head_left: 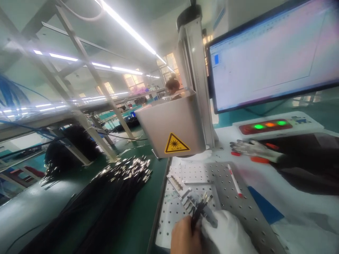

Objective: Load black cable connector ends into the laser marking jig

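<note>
Bare-skinned, my left hand [185, 235] is closed round a small bundle of black cables [197, 214] whose metal ends point up and away. My right hand [229, 231], in a white glove with greyish fingertips, presses against the right side of this bundle with its fingers bent in. Just beyond the hands, a slotted metal fixture [178, 184] lies on a perforated metal plate [166, 221]. The cable ends are over the near end of this fixture and partly hide it. Blur keeps the fine contact between fingers and cables unclear.
A grey machine head [172, 123] with a laser warning sign hangs above the plate. A red-and-white marker [235, 181] lies on the plate's right side. Left is a large pile of black cables [106, 204]. A glove [251, 147], lit control panel [267, 126] and monitor [270, 60] are right.
</note>
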A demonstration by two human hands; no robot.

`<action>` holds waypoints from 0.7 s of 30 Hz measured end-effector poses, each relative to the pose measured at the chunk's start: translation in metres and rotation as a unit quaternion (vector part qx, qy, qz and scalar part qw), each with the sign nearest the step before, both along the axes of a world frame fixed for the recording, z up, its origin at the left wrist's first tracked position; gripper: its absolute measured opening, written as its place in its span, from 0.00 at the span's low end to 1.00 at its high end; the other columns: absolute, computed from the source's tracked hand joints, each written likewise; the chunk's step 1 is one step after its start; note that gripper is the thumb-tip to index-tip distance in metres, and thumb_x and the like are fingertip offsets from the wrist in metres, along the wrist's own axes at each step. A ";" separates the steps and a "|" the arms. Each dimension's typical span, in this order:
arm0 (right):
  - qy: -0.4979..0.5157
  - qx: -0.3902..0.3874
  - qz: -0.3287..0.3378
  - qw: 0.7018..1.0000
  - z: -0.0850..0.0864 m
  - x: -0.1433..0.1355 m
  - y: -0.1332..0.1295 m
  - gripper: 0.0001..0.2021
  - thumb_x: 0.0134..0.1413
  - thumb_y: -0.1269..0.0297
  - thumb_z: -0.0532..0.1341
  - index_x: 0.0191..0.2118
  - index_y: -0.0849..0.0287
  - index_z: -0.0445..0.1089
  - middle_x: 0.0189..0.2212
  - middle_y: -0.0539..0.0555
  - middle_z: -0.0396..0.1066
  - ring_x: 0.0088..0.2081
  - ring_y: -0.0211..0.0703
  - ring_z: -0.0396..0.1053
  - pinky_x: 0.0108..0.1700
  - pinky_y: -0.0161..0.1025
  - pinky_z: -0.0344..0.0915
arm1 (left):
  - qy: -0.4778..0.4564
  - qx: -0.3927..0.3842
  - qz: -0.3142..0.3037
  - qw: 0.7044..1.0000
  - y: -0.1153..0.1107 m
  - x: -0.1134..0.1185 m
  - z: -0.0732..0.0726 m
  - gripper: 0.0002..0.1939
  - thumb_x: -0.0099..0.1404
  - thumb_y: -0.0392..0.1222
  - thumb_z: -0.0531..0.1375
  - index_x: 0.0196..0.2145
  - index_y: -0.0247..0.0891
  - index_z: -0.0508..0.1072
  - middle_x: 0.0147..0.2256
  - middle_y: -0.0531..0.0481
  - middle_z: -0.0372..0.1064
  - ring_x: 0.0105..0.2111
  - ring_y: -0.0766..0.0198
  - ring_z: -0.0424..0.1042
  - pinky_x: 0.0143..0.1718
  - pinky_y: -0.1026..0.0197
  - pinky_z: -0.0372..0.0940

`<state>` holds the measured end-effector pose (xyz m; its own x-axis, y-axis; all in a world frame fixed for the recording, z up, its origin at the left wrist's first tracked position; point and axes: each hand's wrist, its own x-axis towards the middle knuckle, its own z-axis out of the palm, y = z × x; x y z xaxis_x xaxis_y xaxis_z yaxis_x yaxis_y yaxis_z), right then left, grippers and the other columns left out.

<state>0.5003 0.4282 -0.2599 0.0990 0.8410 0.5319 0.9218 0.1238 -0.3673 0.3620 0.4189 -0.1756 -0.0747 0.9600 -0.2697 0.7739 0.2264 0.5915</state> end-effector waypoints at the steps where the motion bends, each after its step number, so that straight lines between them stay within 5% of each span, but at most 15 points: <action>1: -0.005 -0.004 -0.006 1.000 0.001 0.000 0.000 0.06 0.53 0.65 0.60 0.30 0.54 0.75 0.25 0.55 0.72 0.27 0.45 0.72 0.28 0.35 0.67 | -0.003 0.000 -0.002 1.000 0.000 0.001 0.000 0.17 0.61 0.47 0.56 0.44 0.36 0.73 0.44 0.39 0.73 0.49 0.47 0.67 0.52 0.54 0.58; 10: -0.010 -0.074 -0.048 0.996 0.019 -0.008 -0.002 0.07 0.56 0.65 0.60 0.31 0.54 0.77 0.28 0.55 0.73 0.30 0.47 0.73 0.33 0.38 0.70 | 0.020 0.000 -0.064 0.998 0.014 -0.012 0.006 0.08 0.59 0.46 0.58 0.30 0.39 0.70 0.36 0.45 0.71 0.42 0.52 0.68 0.44 0.57 0.59; 15: 0.016 -0.151 -0.063 0.986 0.030 -0.015 -0.001 0.07 0.55 0.63 0.62 0.33 0.57 0.78 0.32 0.57 0.75 0.36 0.51 0.74 0.38 0.43 0.71 | 0.045 0.064 -0.083 0.993 0.015 -0.026 0.006 0.11 0.61 0.47 0.55 0.24 0.40 0.64 0.30 0.47 0.68 0.34 0.57 0.67 0.38 0.59 0.58; 21: 0.053 -0.244 -0.016 0.968 0.046 -0.006 -0.001 0.11 0.59 0.61 0.58 0.35 0.57 0.78 0.35 0.59 0.75 0.38 0.52 0.74 0.39 0.44 0.70 | -0.184 0.092 0.019 0.978 0.018 -0.029 0.029 0.19 0.61 0.61 0.54 0.34 0.41 0.64 0.17 0.58 0.60 0.18 0.67 0.56 0.23 0.64 0.52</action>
<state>0.4943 0.4273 -0.2141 0.1605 0.9853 0.0583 0.8764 -0.1151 -0.4676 0.3328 0.4372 -0.1468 -0.0422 0.9933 -0.1077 0.4944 0.1144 0.8617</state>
